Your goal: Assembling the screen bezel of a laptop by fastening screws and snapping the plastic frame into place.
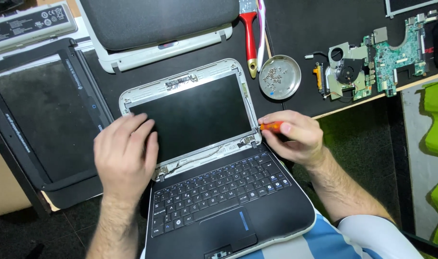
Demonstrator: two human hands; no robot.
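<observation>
At the far left of the bench (pixel 300 103) lies a black screen bezel (pixel 17 139), and above it a grey battery pack (pixel 29 21). Next comes the left hand (pixel 124 156), fingers spread and lying flat on the lower left part of the bare screen panel (pixel 195 112) of a small open laptop (pixel 219 192). The laptop sits at the front edge, its black keyboard (pixel 219 187) toward the person and its frameless lid tilted back, with thin cables running along the hinge. Behind the lid lies a second grey laptop case (pixel 156 29). The right hand (pixel 295 136) is closed in a pinch around a small orange-handled screwdriver (pixel 270 126), whose tip points at the right hinge (pixel 247 140). Further back stand a red-handled tool (pixel 250 38) and a round metal dish of screws (pixel 280 76). At the far right rest a cooling fan (pixel 348 74) and a green circuit board (pixel 401 52).
</observation>
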